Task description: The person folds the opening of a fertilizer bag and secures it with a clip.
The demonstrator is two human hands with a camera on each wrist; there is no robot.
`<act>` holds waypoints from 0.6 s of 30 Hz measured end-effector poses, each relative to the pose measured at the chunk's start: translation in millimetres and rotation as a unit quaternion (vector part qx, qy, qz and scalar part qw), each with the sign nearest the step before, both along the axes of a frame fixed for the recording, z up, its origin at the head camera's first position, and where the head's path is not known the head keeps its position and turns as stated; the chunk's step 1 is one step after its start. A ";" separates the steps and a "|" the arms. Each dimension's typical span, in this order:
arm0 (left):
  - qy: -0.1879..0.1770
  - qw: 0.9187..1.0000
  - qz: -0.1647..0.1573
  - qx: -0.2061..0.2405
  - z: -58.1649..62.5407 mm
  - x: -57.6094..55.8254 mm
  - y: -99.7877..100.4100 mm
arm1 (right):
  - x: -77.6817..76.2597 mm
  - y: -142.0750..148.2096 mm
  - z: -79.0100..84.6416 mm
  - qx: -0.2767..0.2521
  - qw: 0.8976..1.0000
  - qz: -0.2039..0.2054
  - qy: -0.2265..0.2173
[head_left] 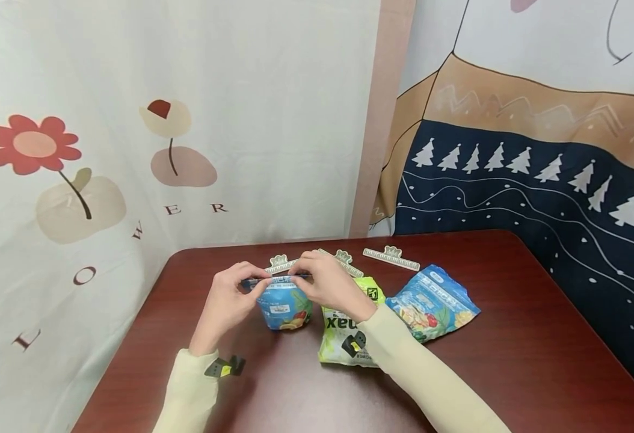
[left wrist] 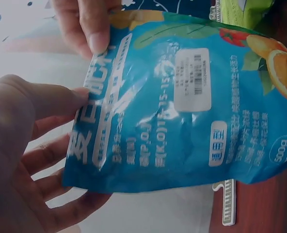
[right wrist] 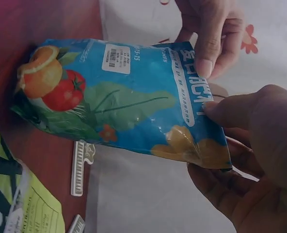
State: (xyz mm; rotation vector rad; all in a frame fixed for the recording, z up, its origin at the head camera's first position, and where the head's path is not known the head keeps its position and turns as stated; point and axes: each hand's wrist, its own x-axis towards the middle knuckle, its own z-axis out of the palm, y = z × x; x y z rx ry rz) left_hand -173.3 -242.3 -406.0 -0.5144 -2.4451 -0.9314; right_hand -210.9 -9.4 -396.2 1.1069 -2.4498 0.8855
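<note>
A blue fertilizer bag [head_left: 284,308] stands upright on the table, printed with fruit and vegetables. My left hand [head_left: 229,300] pinches its top edge at the left corner, thumb on the near face and fingers behind. At the other end of that edge, my right hand [head_left: 334,285] pinches it the same way. The left wrist view shows the bag's printed face [left wrist: 158,121] with a white barcode label [left wrist: 192,80]. In the right wrist view the top strip [right wrist: 201,90] looks flattened between both hands. Part of the edge is hidden behind the thumbs.
Right of the held bag lies a yellow-green bag [head_left: 338,346], partly under my right forearm. Beyond it rests a second blue bag [head_left: 430,304]. Three pale sealing clips lie along the table's back, one [head_left: 391,258] farthest right. Patterned curtains [head_left: 284,120] hang behind the table [head_left: 512,337].
</note>
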 end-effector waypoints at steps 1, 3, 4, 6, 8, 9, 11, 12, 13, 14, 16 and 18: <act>0.006 1.000 -0.001 -0.001 -0.3 0.0 1.5 | -0.6 -1.5 1.0 0.008 1.000 0.001 0.003; 0.017 1.000 -0.005 -0.006 -1.3 0.0 4.7 | -1.3 -4.2 1.9 0.020 1.000 0.007 0.007; 0.020 1.000 -0.008 -0.008 -1.8 0.0 6.3 | -1.7 -5.5 2.2 0.025 1.000 0.011 0.010; 0.026 0.999 -0.014 -0.015 -2.3 0.0 9.3 | -2.0 -7.8 2.7 0.030 0.999 0.021 0.014; 0.029 0.999 -0.016 -0.020 -2.8 0.1 11.6 | -2.0 -9.4 3.1 0.029 0.999 0.027 0.020; 0.031 0.999 -0.017 -0.020 -3.0 0.2 12.4 | -1.8 -9.9 3.2 0.028 0.999 0.030 0.020; 0.035 0.999 -0.016 -0.021 -3.3 0.7 13.5 | -1.7 -10.2 2.7 0.024 0.999 0.034 0.022; 0.038 0.999 -0.015 -0.021 -3.7 1.0 13.8 | -1.8 -10.2 2.0 0.023 0.999 0.033 0.022; 0.041 0.999 -0.015 -0.021 -3.9 1.2 14.1 | -2.0 -10.1 1.0 0.022 0.999 0.033 0.022; 0.044 0.999 -0.015 -0.021 -4.4 1.4 14.3 | -2.1 -9.8 0.1 0.020 0.999 0.035 0.020; 0.053 0.998 -0.014 -0.023 -5.1 1.7 14.7 | -2.8 -9.3 -2.1 0.012 0.999 0.039 0.019; 0.061 0.998 -0.013 -0.026 -6.0 1.5 15.0 | -3.6 -9.0 -4.1 0.002 0.999 0.044 0.019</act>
